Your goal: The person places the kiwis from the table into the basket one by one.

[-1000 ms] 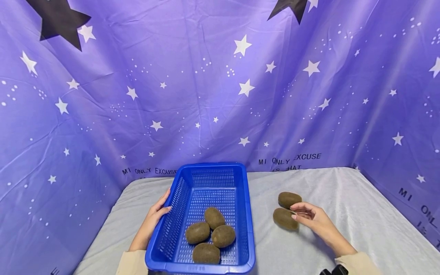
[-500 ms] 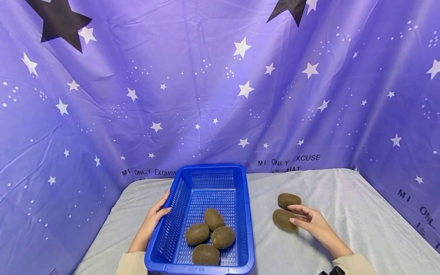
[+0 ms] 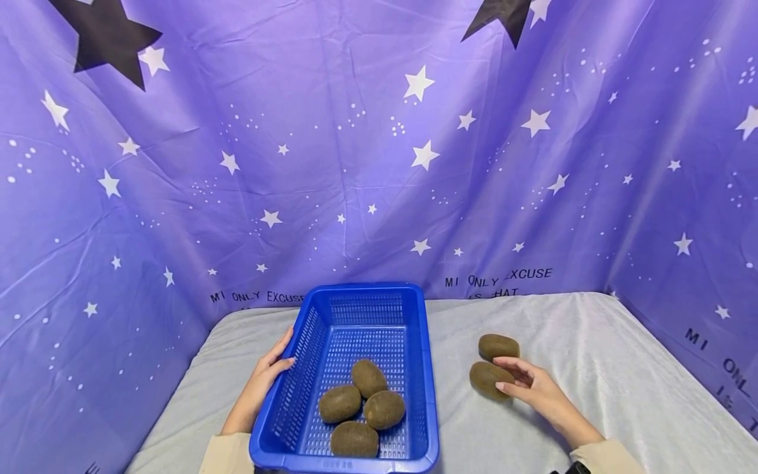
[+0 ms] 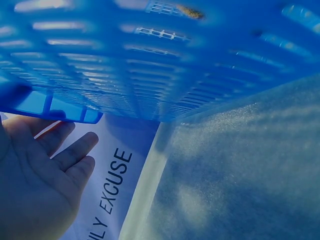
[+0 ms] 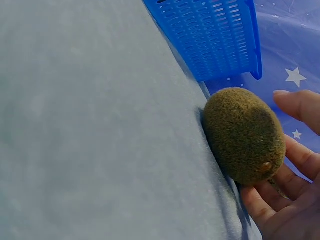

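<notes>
A blue plastic basket (image 3: 431,368) stands in the middle of the head view, with several brown kiwis (image 3: 354,439) lying in its near half. My left hand (image 3: 266,375) grips the basket's left rim, thumb over the top and fingers along the outside; the left wrist view shows those fingers (image 4: 75,155) under the rim. To the right of the basket, two more kiwis rest on the cloth, a far kiwi (image 3: 499,346) and a near kiwi (image 3: 488,380). My right hand (image 3: 539,388) is around the near kiwi's right end. In the right wrist view its thumb (image 5: 300,106) stands slightly off that kiwi.
A pale grey cloth (image 3: 592,355) covers the table. Behind and at both sides hangs a purple curtain (image 3: 355,145) with stars, close to the basket's far end. Part of a black device (image 3: 576,468) shows at the right wrist.
My right hand has moved slightly left, further over the near kiwi's right end. The left hand, the basket and the kiwis have stayed in place.
</notes>
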A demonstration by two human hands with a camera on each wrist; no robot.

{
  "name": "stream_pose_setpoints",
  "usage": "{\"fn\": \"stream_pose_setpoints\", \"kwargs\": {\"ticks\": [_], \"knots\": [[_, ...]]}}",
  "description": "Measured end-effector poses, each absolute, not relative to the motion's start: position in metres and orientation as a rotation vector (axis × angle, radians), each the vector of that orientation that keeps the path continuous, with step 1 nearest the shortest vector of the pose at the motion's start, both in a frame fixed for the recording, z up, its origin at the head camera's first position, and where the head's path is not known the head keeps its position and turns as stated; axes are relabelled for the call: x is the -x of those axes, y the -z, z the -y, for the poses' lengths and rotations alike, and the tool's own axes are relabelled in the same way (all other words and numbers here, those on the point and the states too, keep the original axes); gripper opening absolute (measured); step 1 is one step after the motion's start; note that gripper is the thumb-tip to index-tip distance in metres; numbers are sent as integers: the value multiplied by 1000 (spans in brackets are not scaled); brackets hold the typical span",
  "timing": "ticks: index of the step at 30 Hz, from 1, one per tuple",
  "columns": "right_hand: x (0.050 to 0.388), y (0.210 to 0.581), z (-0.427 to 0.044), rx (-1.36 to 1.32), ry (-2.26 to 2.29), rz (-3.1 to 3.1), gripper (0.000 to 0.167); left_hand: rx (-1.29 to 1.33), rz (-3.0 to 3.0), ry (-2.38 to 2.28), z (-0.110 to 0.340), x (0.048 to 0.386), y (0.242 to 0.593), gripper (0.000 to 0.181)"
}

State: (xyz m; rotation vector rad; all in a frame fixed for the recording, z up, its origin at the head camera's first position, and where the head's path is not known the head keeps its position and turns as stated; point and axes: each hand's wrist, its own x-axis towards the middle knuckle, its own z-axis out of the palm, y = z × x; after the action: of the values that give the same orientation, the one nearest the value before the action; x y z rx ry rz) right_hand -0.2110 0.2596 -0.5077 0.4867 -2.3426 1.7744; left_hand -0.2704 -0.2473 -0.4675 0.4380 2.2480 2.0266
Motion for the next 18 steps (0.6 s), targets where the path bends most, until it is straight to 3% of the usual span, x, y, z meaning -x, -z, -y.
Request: {"fn": "stream_pose_setpoints", "kwargs": {"ticks": [18], "knots": [[210, 508, -260, -350, -1831, 2468, 48, -402, -2257, -2014, 248, 273, 470, 63]]}}
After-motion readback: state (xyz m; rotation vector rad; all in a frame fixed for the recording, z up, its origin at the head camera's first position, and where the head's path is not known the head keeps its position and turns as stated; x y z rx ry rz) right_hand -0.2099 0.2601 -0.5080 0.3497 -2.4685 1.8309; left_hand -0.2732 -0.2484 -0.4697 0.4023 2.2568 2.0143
